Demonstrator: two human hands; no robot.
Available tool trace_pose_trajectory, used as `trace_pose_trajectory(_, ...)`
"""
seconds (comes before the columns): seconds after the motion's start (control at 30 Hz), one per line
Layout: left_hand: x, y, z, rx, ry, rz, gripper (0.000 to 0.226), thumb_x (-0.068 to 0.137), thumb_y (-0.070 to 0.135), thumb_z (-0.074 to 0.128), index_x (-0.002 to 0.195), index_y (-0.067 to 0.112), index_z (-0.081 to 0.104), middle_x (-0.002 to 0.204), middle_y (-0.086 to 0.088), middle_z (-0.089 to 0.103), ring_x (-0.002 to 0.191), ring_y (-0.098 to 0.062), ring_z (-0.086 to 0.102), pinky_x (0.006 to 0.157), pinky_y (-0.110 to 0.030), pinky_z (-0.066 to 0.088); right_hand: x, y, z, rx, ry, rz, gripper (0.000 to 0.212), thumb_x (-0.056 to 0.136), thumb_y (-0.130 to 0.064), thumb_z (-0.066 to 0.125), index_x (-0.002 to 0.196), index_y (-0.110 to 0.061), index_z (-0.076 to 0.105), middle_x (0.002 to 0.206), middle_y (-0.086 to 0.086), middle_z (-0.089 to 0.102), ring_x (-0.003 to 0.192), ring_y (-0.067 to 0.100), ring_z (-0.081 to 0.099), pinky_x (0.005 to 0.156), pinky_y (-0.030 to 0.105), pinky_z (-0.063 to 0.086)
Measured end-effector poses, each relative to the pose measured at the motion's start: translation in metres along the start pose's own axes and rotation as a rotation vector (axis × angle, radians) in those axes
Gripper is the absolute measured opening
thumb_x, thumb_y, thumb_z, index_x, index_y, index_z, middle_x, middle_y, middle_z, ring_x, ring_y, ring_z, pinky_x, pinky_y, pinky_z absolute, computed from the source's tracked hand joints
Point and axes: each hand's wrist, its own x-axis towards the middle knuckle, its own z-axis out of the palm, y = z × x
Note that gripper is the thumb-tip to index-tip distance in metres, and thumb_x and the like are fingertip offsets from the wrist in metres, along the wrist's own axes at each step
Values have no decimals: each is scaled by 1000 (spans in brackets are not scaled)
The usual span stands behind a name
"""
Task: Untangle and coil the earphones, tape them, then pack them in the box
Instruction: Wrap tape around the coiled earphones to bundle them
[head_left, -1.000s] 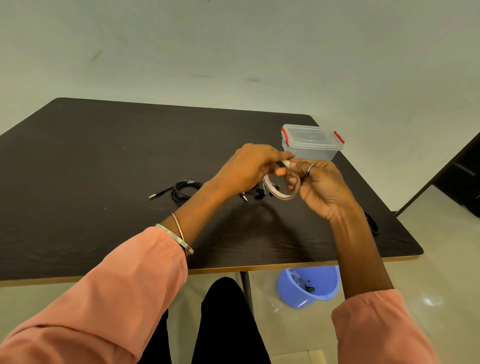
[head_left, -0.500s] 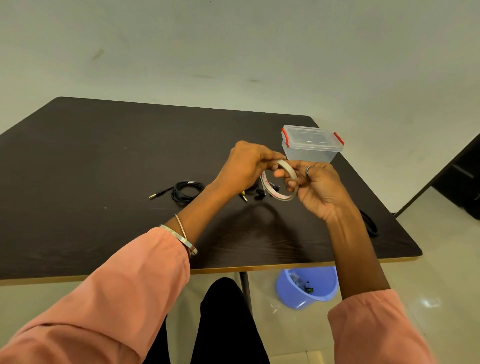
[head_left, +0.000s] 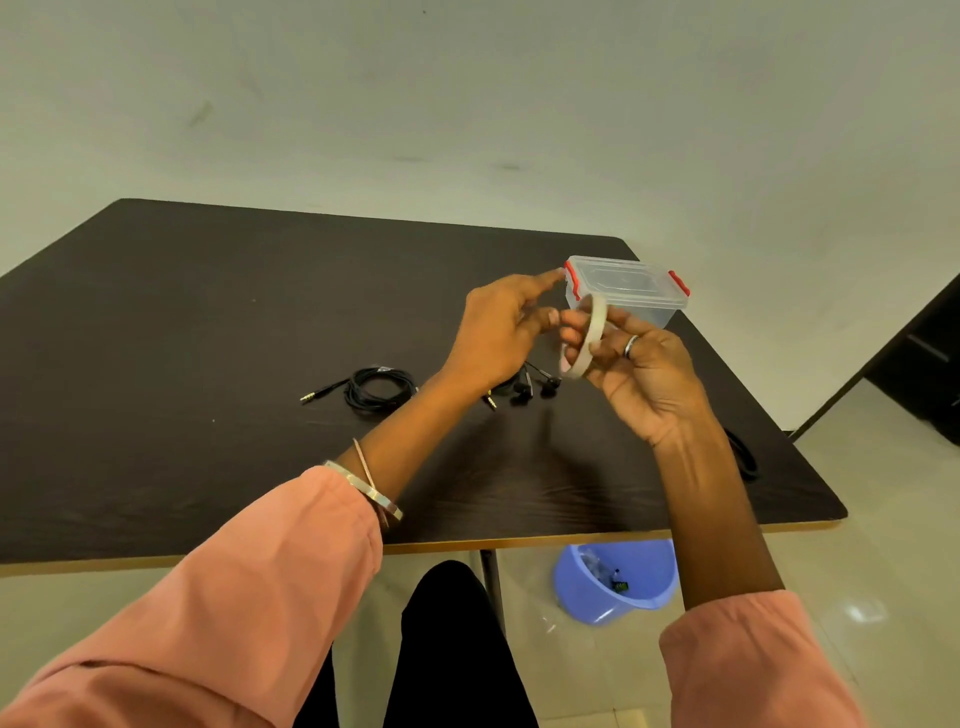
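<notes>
Both forearms are raised; the right hand (head_left: 631, 364) grips a tape roll (head_left: 589, 338), while the left hand (head_left: 501, 332) pinches beside it, index finger extended.

table left half: bare dark table (head_left: 182, 322), wide free room for my left hand (head_left: 498, 332)
table centre: coiled earphones (head_left: 379, 387) with plug sticking out left, low obstacle
under my hands: loose earphones (head_left: 530, 387) lying there, block a straight drop down
far right: lidded box (head_left: 628, 291) stands just behind the tape roll (head_left: 584, 338) in my right hand (head_left: 644, 374), blocks forward reach
right edge: black cable (head_left: 743, 457) near the rim
near edge: bare strip in front of me
</notes>
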Motion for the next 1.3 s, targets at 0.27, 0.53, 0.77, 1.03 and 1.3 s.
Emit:
trace_pose_trajectory(0.27,-24,26,13,19,60,-12,56,79,34,74,129,15,58,103,-3,72,93,-17,67,85,-31,50,-5,0,6,226,23,-64,48,91,15,42,136,0,41,114,22,67,108,36,64,66,29,58)
trace_pose_trajectory(0.53,-19,15,7,165,93,82,27,82,17,72,109,12,72,83,-8,74,77,-26,67,86,-37,52,-18,-12,4,-218,88,25,25,95,-7,53,116,4,60,103,20,71,94,29,71,93,46,53)
trace_pose_trajectory(0.77,-16,10,-9,19,-130,70,17,84,7,68,98,13,75,85,2,70,79,-5,61,76,-12,46,-14,-18,-1,-1253,90,-447,34,78,-42,73,106,-23,70,106,-19,61,102,4,55,92,32,46)
trace_pose_trajectory(1.03,-17,6,-24,-174,-168,-7,19,85,3,66,99,15,61,84,8,65,82,-1,63,79,-16,51,-9,-13,-3,-891,-185,-238,17,90,-18,62,89,-8,75,79,9,75,78,15,70,76,14,51)
trace_pose_trajectory(1.3,-12,-7,-25,-135,-139,42,27,91,-5,52,108,16,54,90,7,58,87,-3,57,81,-13,47,12,-4,-6,-728,-289,-209,21,92,-4,55,95,-13,73,76,6,74,77,22,68,80,23,51)
